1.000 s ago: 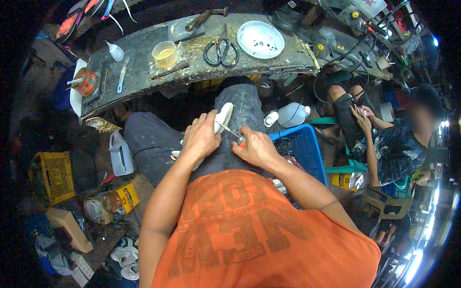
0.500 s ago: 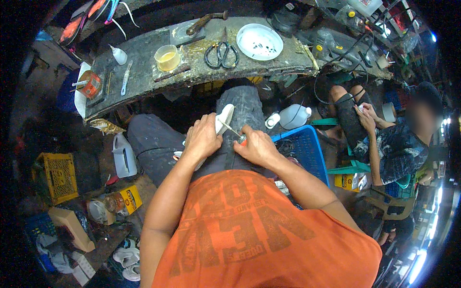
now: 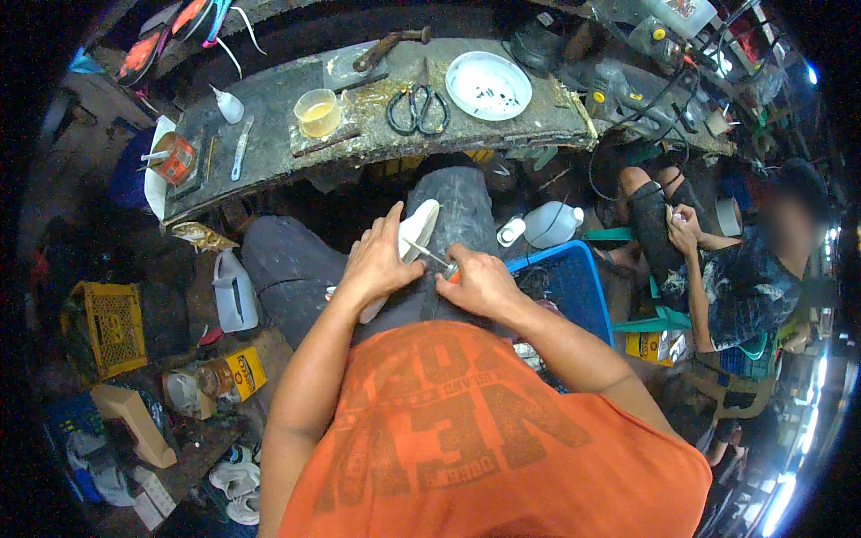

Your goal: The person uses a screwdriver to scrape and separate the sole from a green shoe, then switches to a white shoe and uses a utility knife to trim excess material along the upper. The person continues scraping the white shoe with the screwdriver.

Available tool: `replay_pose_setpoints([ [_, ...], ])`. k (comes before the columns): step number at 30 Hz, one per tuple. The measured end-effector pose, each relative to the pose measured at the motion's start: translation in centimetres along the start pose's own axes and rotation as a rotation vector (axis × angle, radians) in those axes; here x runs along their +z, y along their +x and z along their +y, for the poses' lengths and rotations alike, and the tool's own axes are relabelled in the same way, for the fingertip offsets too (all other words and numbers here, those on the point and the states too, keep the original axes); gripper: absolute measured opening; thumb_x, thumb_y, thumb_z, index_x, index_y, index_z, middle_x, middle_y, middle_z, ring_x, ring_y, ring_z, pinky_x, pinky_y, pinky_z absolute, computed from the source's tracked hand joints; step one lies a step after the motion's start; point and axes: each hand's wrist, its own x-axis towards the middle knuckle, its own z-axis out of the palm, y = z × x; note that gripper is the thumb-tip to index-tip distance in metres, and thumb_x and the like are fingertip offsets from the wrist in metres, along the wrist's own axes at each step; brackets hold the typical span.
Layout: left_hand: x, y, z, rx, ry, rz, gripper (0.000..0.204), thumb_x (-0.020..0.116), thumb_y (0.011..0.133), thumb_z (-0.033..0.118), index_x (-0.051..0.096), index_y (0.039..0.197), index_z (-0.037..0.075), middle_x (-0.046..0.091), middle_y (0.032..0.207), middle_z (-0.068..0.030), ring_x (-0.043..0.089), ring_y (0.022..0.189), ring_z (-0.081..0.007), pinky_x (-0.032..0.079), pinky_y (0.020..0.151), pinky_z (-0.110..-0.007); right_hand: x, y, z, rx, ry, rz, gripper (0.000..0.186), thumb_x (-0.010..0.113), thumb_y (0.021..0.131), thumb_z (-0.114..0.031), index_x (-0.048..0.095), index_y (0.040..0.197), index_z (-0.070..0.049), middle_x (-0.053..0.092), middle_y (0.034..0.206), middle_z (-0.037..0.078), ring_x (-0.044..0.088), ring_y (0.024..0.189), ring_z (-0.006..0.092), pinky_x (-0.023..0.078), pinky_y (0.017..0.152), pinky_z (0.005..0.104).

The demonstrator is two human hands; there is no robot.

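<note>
Across my lap lies a white shoe, its pale sole end pointing up and away from me. My left hand holds it from the left side, fingers stretched along it and the thumb near its right edge. In my closed right hand is an awl with a thin metal shaft and an orange-red handle mostly covered by the fingers. The awl's tip meets the shoe's right side; whether it has gone in, I cannot tell. Part of the shoe is hidden under my left hand and wrist.
On the workbench ahead are scissors, a white plate, a cup of yellowish glue, a hammer and a knife. A blue crate stands at my right. Another person sits farther right.
My left hand's fingers have straightened and shifted slightly along the shoe. The awl stays in my right hand at the shoe's side, and the whole view has shifted a little.
</note>
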Motion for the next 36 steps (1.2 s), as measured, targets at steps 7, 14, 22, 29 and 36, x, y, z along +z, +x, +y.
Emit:
replay_pose_setpoints([
  [7, -1.3, -0.8, -2.3, 0.185, -0.270, 0.000, 0.070, 0.073, 0.092, 0.038, 0.050, 0.146, 0.001, 0.048, 0.151, -0.0247, 0.049, 0.141, -0.0413, 0.040, 0.116, -0.048, -0.8, -0.1, 1.3, 0.129, 0.221, 0.053, 0.047, 0.077, 0.083, -0.038, 0.068, 0.113, -0.003, 0.072, 0.091, 0.030, 0.071, 0.093, 0.0471, 0.056, 0.085, 0.0532],
  [14, -0.1, 1.0, -0.3, 0.400, -0.167, 0.212, 0.023, 0.055, 0.106, 0.026, 0.057, 0.101, 0.004, 0.055, 0.103, -0.0126, 0.053, 0.102, -0.0321, 0.038, 0.091, -0.042, -0.3, -0.8, 0.8, -0.013, 0.206, 0.104, 0.044, 0.077, 0.084, -0.037, 0.066, 0.110, -0.004, 0.072, 0.085, 0.027, 0.071, 0.088, 0.0470, 0.057, 0.080, 0.0535],
  [22, 1.0, 1.5, -1.7, 0.022, -0.890, 0.458, 0.019, 0.057, 0.109, 0.021, 0.058, 0.100, 0.004, 0.054, 0.078, 0.0004, 0.050, 0.070, -0.0098, 0.042, 0.063, -0.029, 0.1, -0.6, 1.3, 0.027, 0.238, 0.104, 0.043, 0.078, 0.084, -0.037, 0.065, 0.110, -0.004, 0.071, 0.083, 0.026, 0.071, 0.085, 0.0465, 0.057, 0.078, 0.0529],
  [29, 1.2, 2.1, -2.0, -0.123, -1.106, 0.821, 0.057, 0.078, 0.094, 0.010, 0.044, 0.140, 0.004, 0.062, 0.113, -0.0072, 0.061, 0.098, -0.0159, 0.052, 0.089, -0.029, 0.1, -0.5, 1.2, 0.051, 0.250, 0.116, 0.041, 0.078, 0.084, -0.036, 0.065, 0.109, -0.006, 0.071, 0.081, 0.025, 0.071, 0.084, 0.0465, 0.056, 0.077, 0.0531],
  [36, -1.0, -1.0, -3.8, 0.052, -0.229, 0.206, 0.068, 0.076, 0.092, 0.030, 0.051, 0.150, 0.004, 0.053, 0.150, -0.0248, 0.058, 0.133, -0.0379, 0.046, 0.110, -0.043, 0.2, -0.4, 1.5, 0.035, 0.280, 0.143, 0.042, 0.080, 0.083, -0.036, 0.065, 0.107, -0.005, 0.071, 0.080, 0.025, 0.072, 0.084, 0.0456, 0.057, 0.077, 0.0515],
])
